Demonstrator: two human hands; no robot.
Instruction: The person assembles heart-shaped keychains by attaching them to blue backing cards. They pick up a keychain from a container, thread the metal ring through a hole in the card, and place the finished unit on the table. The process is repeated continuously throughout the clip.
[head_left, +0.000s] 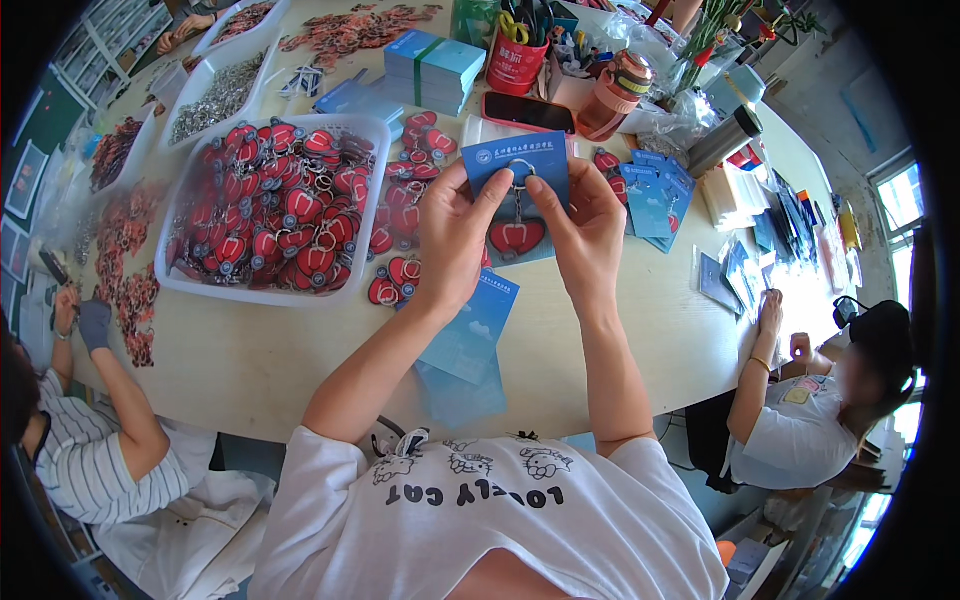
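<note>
Between both hands, above the table, is a blue printed card (480,148) with a keychain lying on its face. The keychain's red heart-shaped pendant (516,238) hangs at the card's lower part, its metal ring (522,170) near the top. My left hand (455,225) grips the card's left side, thumb beside the ring. My right hand (582,220) grips the right side, its thumb pressing at the ring. Both hands' fingers behind the card are partly hidden. Several more blue cards (470,335) lie below on the table, and loose red keychains (405,275) lie just left of my left hand.
A white plastic bin (375,220) full of red keychains stands left. Behind are a stack of blue cards (432,70), a phone (528,112), a red pen cup (517,62) and a pink bottle (612,95). Finished-looking cards (655,195) lie right. People sit at both sides.
</note>
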